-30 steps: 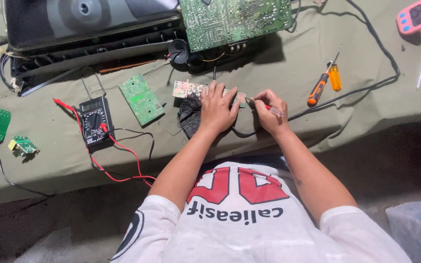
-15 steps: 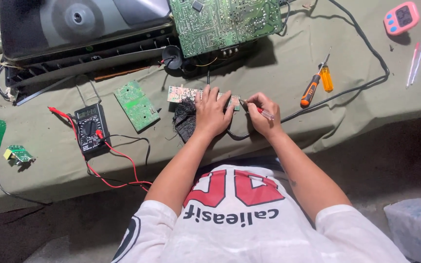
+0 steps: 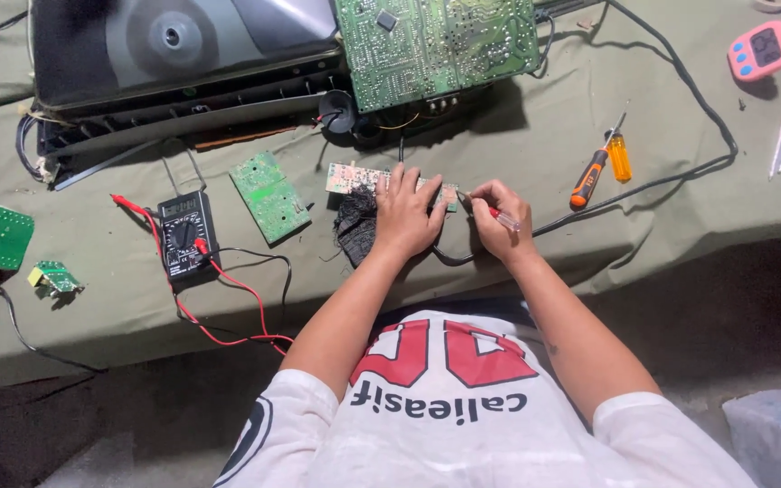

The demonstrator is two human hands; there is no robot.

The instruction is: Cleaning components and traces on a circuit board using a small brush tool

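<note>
Narrow strip circuit board [image 3: 354,176] lay flat on the green cloth [image 3: 517,136], near mid-table, long axis running left to right, just below the big upturned board [image 3: 436,41]. Left hand [image 3: 406,217] was pressed palm-down across its right half, fingers [image 3: 409,181] spread over the strip and pinning it; not a closed grip, fingers apart and flat. Only the left portion and the far right tip of the strip showed clear of that hand.

Right hand [image 3: 497,217] sat just beside the strip's right end, fingers pinched shut on a small red-handled tool [image 3: 499,213]. Tool shaft pointed left toward the strip's end; whether the tip touched the board could not be told. So the board lay to the left of the tool grip, and the right hand was the nearer one to that end.

A clump of dark mesh [image 3: 354,226] lay against the strip's near edge, under the left wrist. A black cable [image 3: 644,185] ran from beneath the hands off to the right.

Open room: bare cloth right of the right hand up to the orange screwdrivers [image 3: 600,163]. Leftward, a small green board [image 3: 269,196] and a meter [image 3: 184,235] with red leads [image 3: 228,307] stood apart. Table edge dropped away close to the wrists.
</note>
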